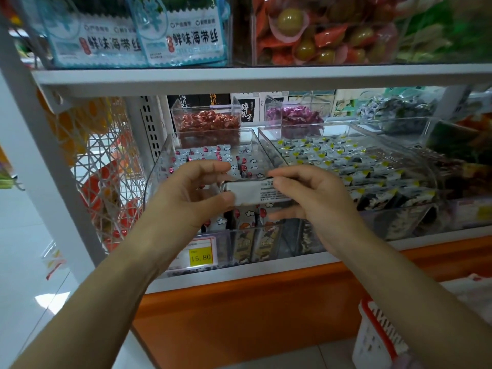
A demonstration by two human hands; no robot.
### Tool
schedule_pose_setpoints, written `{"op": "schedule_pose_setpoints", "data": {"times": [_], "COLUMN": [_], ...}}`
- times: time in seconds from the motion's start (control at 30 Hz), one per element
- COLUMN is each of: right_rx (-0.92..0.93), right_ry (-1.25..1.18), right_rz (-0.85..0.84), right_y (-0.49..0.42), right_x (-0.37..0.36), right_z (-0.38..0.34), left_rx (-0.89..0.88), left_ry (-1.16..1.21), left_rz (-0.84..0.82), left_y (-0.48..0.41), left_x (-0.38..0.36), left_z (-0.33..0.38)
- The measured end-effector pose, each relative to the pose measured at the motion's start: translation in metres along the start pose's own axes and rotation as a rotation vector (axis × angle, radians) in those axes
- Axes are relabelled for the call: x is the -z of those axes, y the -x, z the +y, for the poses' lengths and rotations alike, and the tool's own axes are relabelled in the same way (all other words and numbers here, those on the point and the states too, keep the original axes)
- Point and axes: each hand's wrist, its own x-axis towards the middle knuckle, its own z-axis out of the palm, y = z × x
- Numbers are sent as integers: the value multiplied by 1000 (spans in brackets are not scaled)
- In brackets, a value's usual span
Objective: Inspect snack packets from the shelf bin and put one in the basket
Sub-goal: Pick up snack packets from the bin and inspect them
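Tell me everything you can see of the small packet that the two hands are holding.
The packet is a small, flat, oblong pouch of shiny silver-white foil. The side with fine dark print faces the camera, but the print is too small to read. It lies about level, held above the clear shelf bin. The left hand pinches its left end, and the right hand pinches its right end.

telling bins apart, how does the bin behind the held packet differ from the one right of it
The left bin holds packets with red balloons; the right bin, packets with yellow triangles. The left bin is narrower than the right bin. The left hand and right hand hold a packet before the left bin, not the right bin. Both are clear plastic.
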Motion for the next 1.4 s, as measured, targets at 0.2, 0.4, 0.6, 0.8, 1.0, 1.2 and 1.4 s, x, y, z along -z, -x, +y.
{"op": "schedule_pose_setpoints", "data": {"times": [0.2, 0.4, 0.6, 0.8, 1.0, 1.2, 1.4], "right_rx": [44, 112, 72, 59, -193, -172, 13], "right_ry": [134, 230, 138, 118, -38, -73, 57], "right_rz": [127, 69, -31, -11, -189, -169, -133], "right_y": [0, 4, 2, -1, -9, -10, -7], "right_x": [-3, -4, -4, -1, 14, 14, -1], "right_z": [2, -4, -4, -3, -8, -2, 1], "left_rx": [-30, 86, 109, 58, 27, 14, 50], "left_ry": [-207, -124, -150, -221, -314, -309, -159], "left_rz": [-29, 19, 25, -85, -52, -18, 143], "left_y": [2, 0, -3, 1, 0, -2, -7], "left_x": [-9, -5, 7, 3, 7, 5, 4], "left_z": [2, 4, 5, 6, 5, 0, -1]}}
